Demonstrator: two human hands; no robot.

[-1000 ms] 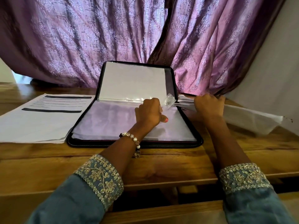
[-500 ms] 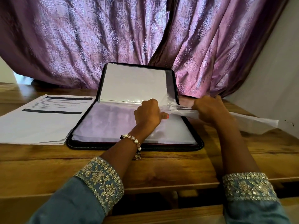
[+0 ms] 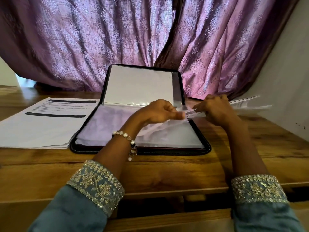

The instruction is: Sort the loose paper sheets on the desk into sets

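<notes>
The left hand [image 3: 161, 112] is curled, and the lifted edge of a clear plastic sleeve [image 3: 167, 127] is pinched between its thumb and fingers above the open folder [image 3: 142, 131]. Just beside it, the right hand [image 3: 215, 109] is clamped on a thin bundle of paper sheets [image 3: 247, 104]. The bundle's long axis runs left to right, its near end aimed at the sleeve's mouth, its far end hanging out past the folder's right edge. The sheets are white, printed, slightly fanned and blurred. Sliding them leftward into the sleeve is judged to be the step in hand. A second stack of printed sheets [image 3: 41, 124] lies flat on the wooden desk [image 3: 167, 173], touching the folder's left side.
</notes>
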